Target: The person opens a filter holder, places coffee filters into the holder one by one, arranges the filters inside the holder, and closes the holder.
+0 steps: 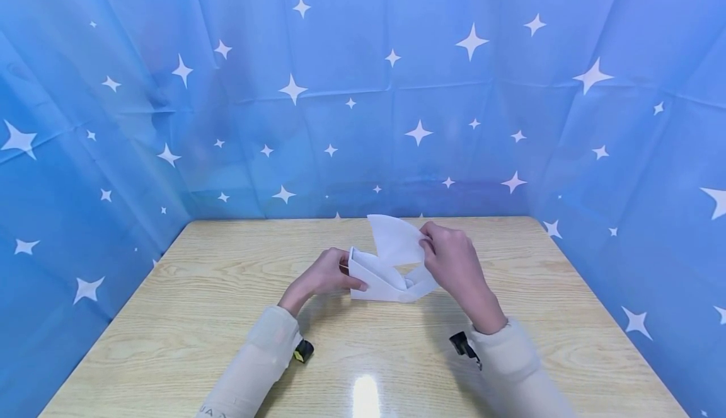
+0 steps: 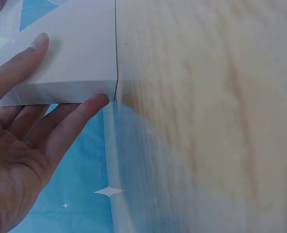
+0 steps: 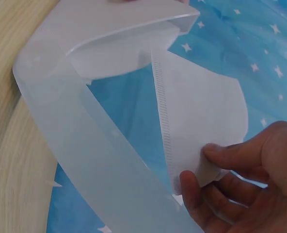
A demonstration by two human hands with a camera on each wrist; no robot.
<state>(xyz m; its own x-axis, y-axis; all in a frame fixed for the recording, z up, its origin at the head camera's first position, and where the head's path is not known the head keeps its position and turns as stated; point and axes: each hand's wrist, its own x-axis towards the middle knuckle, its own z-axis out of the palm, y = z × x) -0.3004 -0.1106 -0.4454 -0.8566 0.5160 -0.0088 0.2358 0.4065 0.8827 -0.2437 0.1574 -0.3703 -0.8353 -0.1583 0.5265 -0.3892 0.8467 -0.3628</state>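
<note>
My left hand [image 1: 328, 273] grips the end of a white open-topped box [image 1: 371, 284] with slanting sides, just over the table. In the left wrist view, its thumb lies across the broad face of the box [image 2: 83, 53] and its fingers support the narrow side. My right hand [image 1: 455, 259] pinches a white cone coffee filter [image 1: 395, 240] at one edge, above the box's open side. A crimped seam runs along the coffee filter [image 3: 201, 102] in the right wrist view. From the box a long, translucent white flap [image 3: 102, 155] hangs open, passing near my right fingers.
The light wood-grain table [image 1: 227, 317] reaches back to a blue curtain [image 1: 351, 121] with white stars, which also encloses both sides. A small black wrist device [image 1: 304, 350] sits at the left cuff, and another black device [image 1: 464, 345] at the right.
</note>
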